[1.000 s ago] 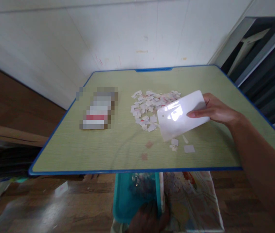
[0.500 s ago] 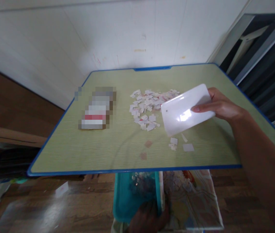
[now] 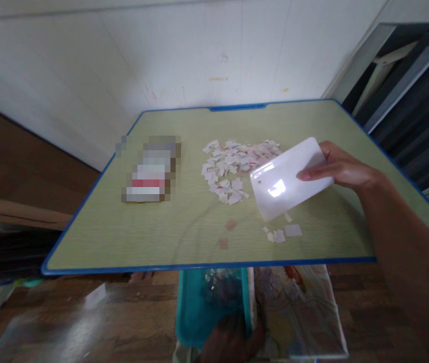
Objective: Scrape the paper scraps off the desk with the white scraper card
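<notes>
A: Scraper (image 3: 290,179), white plastic, sits tilted in the right hand (image 3: 341,169), thumb on top and fingers underneath, its lower corner just above the green table (image 3: 169,237) beside the pile of paper scraps (image 3: 237,169).

B: And the other hand?

A: I see the left hand (image 3: 231,343) low under the table edge, closed on the rim of the teal bin (image 3: 199,312). A few loose scraps (image 3: 282,233) lie near the front edge, apart from the pile.

B: What worries you?

A: I judge the scraper's tilt risky: if its edge rides high, the thin bits may slip under it. A quick sweep could scatter pieces past the blue rim onto the floor, beside the bin's mouth. The blurred packet (image 3: 149,169) to the left stands well apart, so I doubt it gets hit.
</notes>
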The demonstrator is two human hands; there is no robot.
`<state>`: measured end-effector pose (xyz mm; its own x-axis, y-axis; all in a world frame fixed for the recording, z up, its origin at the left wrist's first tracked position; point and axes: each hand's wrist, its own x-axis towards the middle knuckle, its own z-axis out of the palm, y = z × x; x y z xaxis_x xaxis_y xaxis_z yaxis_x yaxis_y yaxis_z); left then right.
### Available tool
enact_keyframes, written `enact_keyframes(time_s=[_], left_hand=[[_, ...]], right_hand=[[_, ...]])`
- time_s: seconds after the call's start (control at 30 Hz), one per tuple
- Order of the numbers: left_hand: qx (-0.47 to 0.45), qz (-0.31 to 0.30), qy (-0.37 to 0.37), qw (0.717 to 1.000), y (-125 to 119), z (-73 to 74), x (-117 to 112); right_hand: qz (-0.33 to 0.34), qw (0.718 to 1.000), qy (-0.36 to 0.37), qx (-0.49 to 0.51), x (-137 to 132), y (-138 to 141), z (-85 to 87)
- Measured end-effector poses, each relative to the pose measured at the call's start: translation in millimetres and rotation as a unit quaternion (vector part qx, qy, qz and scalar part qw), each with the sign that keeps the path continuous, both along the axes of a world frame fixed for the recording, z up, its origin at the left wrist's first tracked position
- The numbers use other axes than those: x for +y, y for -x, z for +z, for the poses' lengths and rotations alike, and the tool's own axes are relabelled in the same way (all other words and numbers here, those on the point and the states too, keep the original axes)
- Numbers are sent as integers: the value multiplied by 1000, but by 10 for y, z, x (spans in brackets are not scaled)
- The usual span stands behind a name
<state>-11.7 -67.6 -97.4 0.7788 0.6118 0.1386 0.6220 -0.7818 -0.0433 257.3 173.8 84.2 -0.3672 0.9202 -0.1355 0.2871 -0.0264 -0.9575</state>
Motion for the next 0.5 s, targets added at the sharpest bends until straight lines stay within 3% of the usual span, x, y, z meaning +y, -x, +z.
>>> enact_keyframes(time_s=[0.5], left_hand=[[-14, -5, -9, 1000, 1, 3, 22]], right_hand=[[-15, 1000, -23, -9, 39, 164, -91]])
